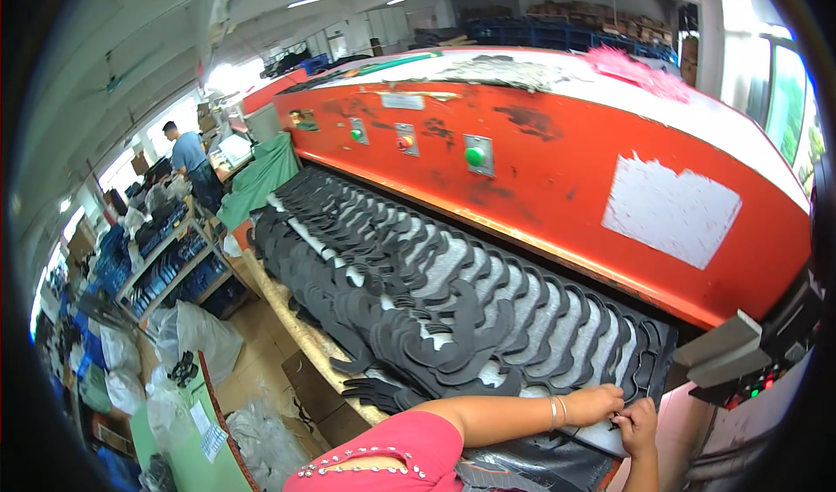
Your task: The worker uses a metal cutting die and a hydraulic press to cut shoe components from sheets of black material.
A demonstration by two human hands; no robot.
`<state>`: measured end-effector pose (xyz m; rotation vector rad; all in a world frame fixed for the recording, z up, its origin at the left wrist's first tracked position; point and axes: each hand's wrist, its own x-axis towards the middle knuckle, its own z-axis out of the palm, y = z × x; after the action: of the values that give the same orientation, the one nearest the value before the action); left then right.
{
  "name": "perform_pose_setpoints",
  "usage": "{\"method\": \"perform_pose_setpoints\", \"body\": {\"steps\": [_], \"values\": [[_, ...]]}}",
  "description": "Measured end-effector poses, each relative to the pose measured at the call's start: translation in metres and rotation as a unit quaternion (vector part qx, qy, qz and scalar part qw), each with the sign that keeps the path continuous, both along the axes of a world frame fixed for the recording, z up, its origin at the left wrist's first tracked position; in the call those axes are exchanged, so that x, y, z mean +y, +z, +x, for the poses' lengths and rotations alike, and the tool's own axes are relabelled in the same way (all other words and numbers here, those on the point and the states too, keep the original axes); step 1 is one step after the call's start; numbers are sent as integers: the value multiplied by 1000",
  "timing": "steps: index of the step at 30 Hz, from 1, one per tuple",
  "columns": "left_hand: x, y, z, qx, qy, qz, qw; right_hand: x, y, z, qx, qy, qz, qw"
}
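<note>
Both hands' fingers pinching black cut sheet, L hand, R hand, white label patch on red press

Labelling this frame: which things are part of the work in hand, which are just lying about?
In hand:
- left hand
- right hand
- dark die-cut sheet, pinched at its near edge
- red press

Lying about:
- clear plastic bags
- shelving
- pink scraps
- green cloth

I see white rectangular paper patch stuck on red machine front, right of centre, edges ragged. Small pale label near machine's top edge, left. Brown cartons stacked on far shelving, background. White plastic sacks on floor, lower left. Printed white sheet on green surface.
</note>
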<state>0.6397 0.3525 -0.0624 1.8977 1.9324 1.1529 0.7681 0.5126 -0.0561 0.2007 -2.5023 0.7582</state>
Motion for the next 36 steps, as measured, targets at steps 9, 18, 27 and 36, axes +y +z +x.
{"method": "perform_pose_setpoints", "body": {"steps": [9,18,27,36], "values": [[-204,123,-66,56,21,60,996,-33,71,-38,-66,-33,116,990],[-555,63,-209,89,471,111,871,-329,270,-283,100,106,164,976],[-656,-7,-231,38,551,10,834,-533,342,-659,138,102,186,967],[-677,10,-222,-107,496,17,862,-506,374,-905,-2,-31,213,976]]}}
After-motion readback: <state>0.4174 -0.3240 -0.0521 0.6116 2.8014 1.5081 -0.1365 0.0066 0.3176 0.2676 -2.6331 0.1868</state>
